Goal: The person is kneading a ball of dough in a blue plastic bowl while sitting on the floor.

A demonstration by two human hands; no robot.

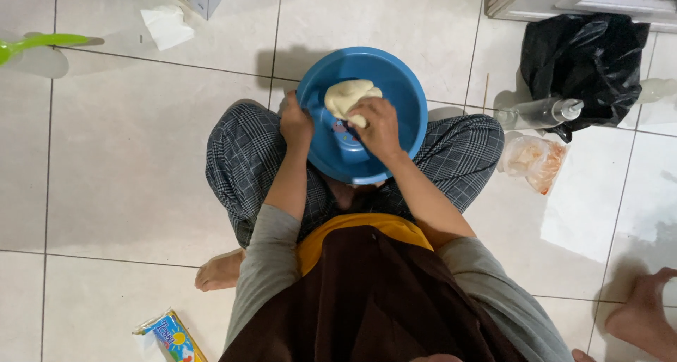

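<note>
A round blue plastic basin (402, 87) rests on my crossed legs in checked grey trousers. Inside it lies a pale cream lump of dough (345, 94). My left hand (295, 122) grips the basin's left rim. My right hand (376, 126) is inside the basin, pressing down on the near edge of the dough with closed fingers.
I sit on a white tiled floor. A black plastic bag (585, 59), a clear bottle (539, 113) and a clear bag of orange-white contents (534, 161) lie to the right. Crumpled tissue (166, 26) and a green utensil (39, 45) lie upper left. A colourful packet (169, 337) lies bottom left. Another person's foot (645, 313) shows bottom right.
</note>
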